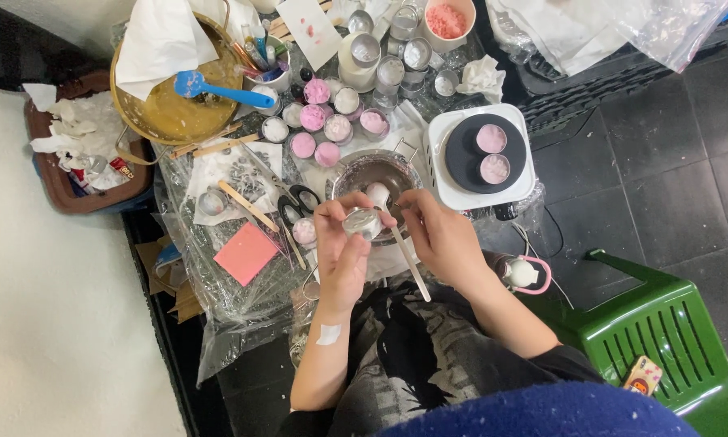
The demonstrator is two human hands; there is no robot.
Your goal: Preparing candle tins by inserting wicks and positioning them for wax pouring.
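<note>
Bare forearms; white plaster patch on left forearm [328, 334]; black-and-white patterned garment [428, 356]; blue fabric at bottom edge [542, 414].

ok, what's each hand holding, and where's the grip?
Left hand: small metal tin, fingers around its side. Right hand: white spoon, pinched mid-handle.

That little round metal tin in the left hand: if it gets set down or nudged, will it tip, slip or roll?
The small metal tin looks thin and light, so probably easy to knock. Its shiny side may be slippery in the left hand. Wide and low, it should stand steady upright; on its side it would likely roll.
</note>
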